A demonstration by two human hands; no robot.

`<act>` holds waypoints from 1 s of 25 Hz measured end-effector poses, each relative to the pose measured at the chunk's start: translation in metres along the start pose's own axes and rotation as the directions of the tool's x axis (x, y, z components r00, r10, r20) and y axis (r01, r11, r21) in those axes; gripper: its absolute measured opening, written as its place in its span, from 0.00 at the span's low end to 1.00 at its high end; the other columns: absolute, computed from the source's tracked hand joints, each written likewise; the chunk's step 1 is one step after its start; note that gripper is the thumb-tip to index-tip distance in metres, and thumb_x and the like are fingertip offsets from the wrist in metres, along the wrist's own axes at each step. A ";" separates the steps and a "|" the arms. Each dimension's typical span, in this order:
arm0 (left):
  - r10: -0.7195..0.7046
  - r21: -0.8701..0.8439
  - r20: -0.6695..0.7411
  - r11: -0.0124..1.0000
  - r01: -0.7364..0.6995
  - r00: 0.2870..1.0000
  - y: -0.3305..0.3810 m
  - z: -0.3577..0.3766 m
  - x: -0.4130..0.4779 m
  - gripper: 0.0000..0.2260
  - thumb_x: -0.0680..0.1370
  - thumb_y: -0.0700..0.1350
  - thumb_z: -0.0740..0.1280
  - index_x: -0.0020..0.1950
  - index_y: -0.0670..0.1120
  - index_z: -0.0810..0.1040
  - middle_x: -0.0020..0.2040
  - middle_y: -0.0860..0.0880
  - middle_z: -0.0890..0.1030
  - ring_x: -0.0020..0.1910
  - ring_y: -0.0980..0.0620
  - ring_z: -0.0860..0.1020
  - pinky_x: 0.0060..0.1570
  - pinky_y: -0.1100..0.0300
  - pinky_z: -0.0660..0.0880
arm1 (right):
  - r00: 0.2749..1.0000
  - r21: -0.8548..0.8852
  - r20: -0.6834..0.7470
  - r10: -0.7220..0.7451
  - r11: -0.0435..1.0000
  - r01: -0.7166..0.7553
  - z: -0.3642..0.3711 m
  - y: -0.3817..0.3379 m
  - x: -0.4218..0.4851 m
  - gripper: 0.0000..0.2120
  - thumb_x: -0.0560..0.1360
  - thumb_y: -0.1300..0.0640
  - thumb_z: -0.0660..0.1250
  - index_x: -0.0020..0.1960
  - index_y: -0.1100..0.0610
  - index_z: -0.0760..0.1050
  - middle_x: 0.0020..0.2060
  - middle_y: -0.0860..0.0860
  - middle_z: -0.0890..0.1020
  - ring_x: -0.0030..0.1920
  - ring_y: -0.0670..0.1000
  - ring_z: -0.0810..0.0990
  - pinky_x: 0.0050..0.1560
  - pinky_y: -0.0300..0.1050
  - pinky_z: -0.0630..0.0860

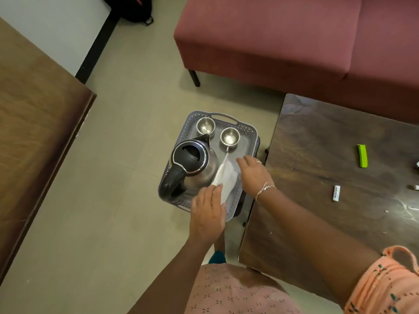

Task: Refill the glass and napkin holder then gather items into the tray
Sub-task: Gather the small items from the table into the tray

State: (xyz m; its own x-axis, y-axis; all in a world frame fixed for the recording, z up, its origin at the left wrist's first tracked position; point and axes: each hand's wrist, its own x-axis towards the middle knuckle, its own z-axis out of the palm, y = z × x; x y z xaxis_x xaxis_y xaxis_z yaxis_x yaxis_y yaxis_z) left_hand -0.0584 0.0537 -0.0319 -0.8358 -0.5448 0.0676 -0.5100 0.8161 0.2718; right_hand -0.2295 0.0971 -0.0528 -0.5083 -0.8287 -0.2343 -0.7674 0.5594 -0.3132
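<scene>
Napkins (227, 177), a white stack in a thin metal napkin holder (221, 169), lay in the right half of the tray (247, 130), at about 4 o'clock from the kettle (192, 164) and just beside it. The left hand (207, 214) lay flat, fingers straight, on the stack's near end at 6 o'clock. The right hand (254, 174), fingers stretched out, touched its 2 o'clock side. Neither visibly gripped anything. An uneven push could slide or crumple loose sheets, and a nudge toward 9 o'clock could knock the kettle. Counted: one tray, one kettle, one stack, two steel cups at 12 o'clock, a left cup (205, 126) and a right cup (230, 136). On the table (328, 137) at 3 o'clock were one green clip (362, 155) and one white tube (336, 193).
</scene>
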 end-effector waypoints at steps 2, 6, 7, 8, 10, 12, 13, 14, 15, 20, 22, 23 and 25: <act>0.224 0.073 0.006 0.972 -0.224 0.975 0.002 -0.008 0.009 0.18 0.72 0.47 0.62 0.60 0.45 0.68 0.56 0.47 0.74 0.57 0.48 0.70 0.50 0.54 0.74 | 0.995 -0.027 -0.095 -0.017 1.000 0.014 -0.009 0.011 -0.014 0.25 0.57 0.73 0.72 0.54 0.68 0.74 0.46 0.65 0.78 0.46 0.67 0.78 0.44 0.54 0.78; 0.371 0.099 0.066 0.921 -0.376 0.926 0.007 -0.023 0.035 0.16 0.70 0.45 0.64 0.58 0.46 0.70 0.55 0.45 0.79 0.59 0.46 0.73 0.48 0.54 0.75 | 0.984 -0.042 -0.159 0.075 0.996 -0.083 -0.039 0.040 -0.053 0.25 0.52 0.71 0.75 0.49 0.67 0.76 0.43 0.65 0.79 0.42 0.65 0.79 0.41 0.54 0.80; 0.387 0.099 0.076 0.914 -0.393 0.919 0.007 -0.025 0.040 0.16 0.69 0.44 0.66 0.57 0.46 0.71 0.55 0.45 0.79 0.59 0.45 0.73 0.47 0.54 0.75 | 0.979 -0.036 -0.172 0.112 0.992 -0.120 -0.043 0.049 -0.065 0.24 0.52 0.70 0.74 0.49 0.67 0.76 0.44 0.65 0.79 0.43 0.65 0.79 0.43 0.54 0.79; 0.403 0.089 0.093 0.907 -0.411 0.910 0.009 -0.027 0.046 0.17 0.69 0.43 0.67 0.56 0.46 0.72 0.55 0.44 0.79 0.59 0.45 0.71 0.46 0.54 0.76 | 0.968 -0.025 -0.191 0.161 0.985 -0.168 -0.050 0.059 -0.079 0.24 0.52 0.70 0.73 0.48 0.67 0.76 0.44 0.65 0.79 0.43 0.65 0.79 0.45 0.54 0.79; 0.444 0.073 0.132 0.888 -0.455 0.887 0.017 -0.033 0.059 0.18 0.66 0.41 0.71 0.55 0.46 0.74 0.55 0.44 0.78 0.58 0.47 0.68 0.45 0.54 0.76 | 0.929 0.012 -0.263 0.261 0.963 -0.268 -0.060 0.081 -0.111 0.23 0.52 0.70 0.73 0.47 0.67 0.76 0.45 0.65 0.79 0.44 0.65 0.79 0.45 0.53 0.78; 0.493 0.060 0.152 0.861 -0.506 0.857 0.035 -0.037 0.068 0.17 0.64 0.41 0.74 0.51 0.46 0.76 0.53 0.45 0.79 0.56 0.48 0.68 0.42 0.56 0.76 | 0.868 0.089 -0.339 0.364 0.930 -0.356 -0.066 0.103 -0.145 0.22 0.54 0.70 0.74 0.48 0.67 0.76 0.46 0.64 0.80 0.44 0.65 0.80 0.45 0.54 0.78; 0.513 0.045 0.147 0.851 -0.524 0.846 0.046 -0.039 0.069 0.16 0.64 0.41 0.74 0.49 0.46 0.76 0.51 0.45 0.79 0.54 0.49 0.68 0.40 0.56 0.76 | 0.838 0.126 -0.371 0.399 0.916 -0.381 -0.068 0.114 -0.163 0.22 0.56 0.71 0.74 0.49 0.67 0.76 0.46 0.64 0.80 0.44 0.65 0.80 0.45 0.55 0.78; 0.528 0.021 0.140 0.844 -0.535 0.838 0.060 -0.040 0.069 0.15 0.64 0.41 0.74 0.48 0.45 0.77 0.50 0.44 0.79 0.52 0.49 0.70 0.39 0.56 0.77 | 0.816 0.148 -0.392 0.424 0.905 -0.399 -0.070 0.125 -0.183 0.22 0.56 0.71 0.74 0.49 0.67 0.77 0.46 0.64 0.81 0.44 0.65 0.80 0.45 0.55 0.79; 0.531 -0.004 0.135 0.844 -0.536 0.836 0.072 -0.039 0.067 0.14 0.64 0.41 0.75 0.47 0.44 0.78 0.48 0.44 0.79 0.51 0.48 0.72 0.39 0.56 0.77 | 0.803 0.164 -0.397 0.444 0.895 -0.414 -0.069 0.135 -0.201 0.22 0.56 0.72 0.74 0.49 0.66 0.77 0.46 0.63 0.81 0.44 0.65 0.80 0.44 0.55 0.79; 0.486 -0.041 0.135 0.874 -0.485 0.864 0.144 -0.018 0.031 0.10 0.68 0.41 0.71 0.48 0.43 0.77 0.49 0.42 0.79 0.50 0.45 0.76 0.42 0.51 0.79 | 0.744 0.250 -0.397 0.538 0.843 -0.476 -0.066 0.194 -0.308 0.19 0.61 0.70 0.73 0.51 0.65 0.77 0.47 0.62 0.80 0.46 0.64 0.79 0.46 0.54 0.78; 0.386 -0.058 0.138 0.922 -0.382 0.912 0.184 -0.007 0.004 0.09 0.70 0.40 0.69 0.49 0.41 0.77 0.50 0.41 0.78 0.52 0.43 0.74 0.43 0.50 0.78 | 0.742 0.259 -0.386 0.548 0.837 -0.483 -0.071 0.223 -0.353 0.17 0.63 0.69 0.71 0.52 0.65 0.76 0.48 0.61 0.79 0.47 0.63 0.78 0.47 0.53 0.77; 0.337 -0.065 0.152 0.941 -0.331 0.929 0.202 -0.002 -0.008 0.10 0.70 0.39 0.70 0.50 0.39 0.78 0.50 0.40 0.78 0.52 0.41 0.75 0.44 0.49 0.77 | 0.741 0.261 -0.378 0.555 0.832 -0.490 -0.075 0.234 -0.374 0.17 0.64 0.69 0.71 0.52 0.65 0.76 0.49 0.61 0.79 0.47 0.63 0.78 0.47 0.53 0.77; 0.313 -0.079 0.200 0.950 -0.303 0.929 0.239 0.008 -0.032 0.09 0.70 0.38 0.71 0.49 0.37 0.78 0.49 0.39 0.78 0.51 0.38 0.76 0.44 0.48 0.76 | 0.729 0.256 -0.377 0.571 0.821 -0.511 -0.081 0.258 -0.419 0.16 0.65 0.68 0.70 0.53 0.64 0.76 0.48 0.61 0.79 0.46 0.64 0.78 0.46 0.54 0.76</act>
State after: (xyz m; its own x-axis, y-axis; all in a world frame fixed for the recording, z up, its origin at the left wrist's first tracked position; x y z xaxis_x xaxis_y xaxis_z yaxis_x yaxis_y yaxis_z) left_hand -0.1553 0.2677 0.0227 -0.9762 -0.2122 -0.0447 -0.2154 0.9250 0.3130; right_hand -0.2465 0.5870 0.0393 -0.9562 -0.2927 -0.0026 -0.2707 0.8876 -0.3728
